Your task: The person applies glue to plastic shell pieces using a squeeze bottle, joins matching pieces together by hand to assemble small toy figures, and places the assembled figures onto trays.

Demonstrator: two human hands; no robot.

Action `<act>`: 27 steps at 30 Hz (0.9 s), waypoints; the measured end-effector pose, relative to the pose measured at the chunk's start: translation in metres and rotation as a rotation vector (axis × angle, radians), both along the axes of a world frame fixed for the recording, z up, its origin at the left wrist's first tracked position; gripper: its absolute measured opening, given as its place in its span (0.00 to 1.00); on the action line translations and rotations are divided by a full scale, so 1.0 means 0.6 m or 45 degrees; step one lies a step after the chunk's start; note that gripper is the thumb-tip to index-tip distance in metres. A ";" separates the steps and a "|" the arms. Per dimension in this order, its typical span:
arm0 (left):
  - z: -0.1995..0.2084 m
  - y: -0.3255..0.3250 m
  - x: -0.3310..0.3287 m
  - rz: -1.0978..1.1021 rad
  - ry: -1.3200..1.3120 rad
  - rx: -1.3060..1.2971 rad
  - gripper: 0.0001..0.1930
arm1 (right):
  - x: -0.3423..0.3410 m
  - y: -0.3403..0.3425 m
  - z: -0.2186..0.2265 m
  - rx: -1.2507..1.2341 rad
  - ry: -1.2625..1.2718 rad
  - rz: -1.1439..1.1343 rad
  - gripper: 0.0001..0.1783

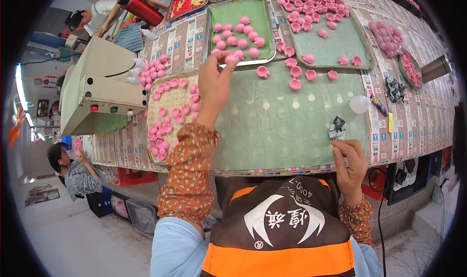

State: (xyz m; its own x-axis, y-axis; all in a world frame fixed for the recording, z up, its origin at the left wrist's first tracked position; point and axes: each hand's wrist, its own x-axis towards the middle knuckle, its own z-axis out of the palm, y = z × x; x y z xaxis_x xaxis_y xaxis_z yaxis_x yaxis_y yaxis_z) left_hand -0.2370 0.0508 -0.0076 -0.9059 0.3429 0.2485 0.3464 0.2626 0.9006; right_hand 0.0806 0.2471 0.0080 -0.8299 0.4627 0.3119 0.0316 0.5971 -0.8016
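Clock centred on left hand, 12 pointing away from the wearer. Left hand [216, 82]: thumb and fingers pinching one pink ball [232, 59], held at 1 o'clock, over the near edge of the green tray [254, 13]. Right hand [352, 165], 4 o'clock: half curled, no object visible in it; fingertips just beside a small black-and-silver bundle [337, 128]. Contact: cannot tell.

Writing: apron [228, 228] at 5 o'clock carries white characters, digits and a wing-like mark, lying sideways or upside down, above an orange band. Table cover [168, 39]: repeated small print and blue marks, mostly too small to read. Yellow tag [390, 123], between 3 and 4: any marking illegible.

Surroundings: more pink balls in the green tray; open pink shells heaped on the wider tray [340, 44], between 2 and 3. Green mat [282, 136] at 4. Beige board [182, 95] with pink cups at 8; left sleeve [189, 165] covers part of its right side. White bulb [360, 104] at 3 to 4; steel cup [436, 69] at 3.

Obstructions: boxy machine [107, 94] with coloured buttons, 9 o'clock, hides the table behind it. Red bottle [141, 9] between 10 and 11. One co-worker [80, 172] at 8.
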 end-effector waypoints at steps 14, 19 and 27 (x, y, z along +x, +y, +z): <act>-0.009 0.017 -0.106 0.096 0.709 -0.769 0.16 | 0.000 0.085 -0.011 0.012 -0.088 -0.273 0.08; -0.004 -0.006 -0.111 0.051 0.776 -0.753 0.15 | -0.015 0.118 -0.043 -0.078 0.018 -0.403 0.11; 0.026 -0.129 -0.075 0.078 0.410 -0.327 0.10 | -0.048 0.135 -0.064 -0.103 -0.028 -0.507 0.28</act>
State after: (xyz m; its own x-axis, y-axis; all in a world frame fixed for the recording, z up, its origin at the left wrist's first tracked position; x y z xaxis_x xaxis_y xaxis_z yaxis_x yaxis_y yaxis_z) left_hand -0.2819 -0.0264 0.0079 -0.8164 0.3788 0.4358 0.5766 0.4935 0.6512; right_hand 0.0516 0.3283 -0.0302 -0.5870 0.7715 0.2455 0.2654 0.4699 -0.8419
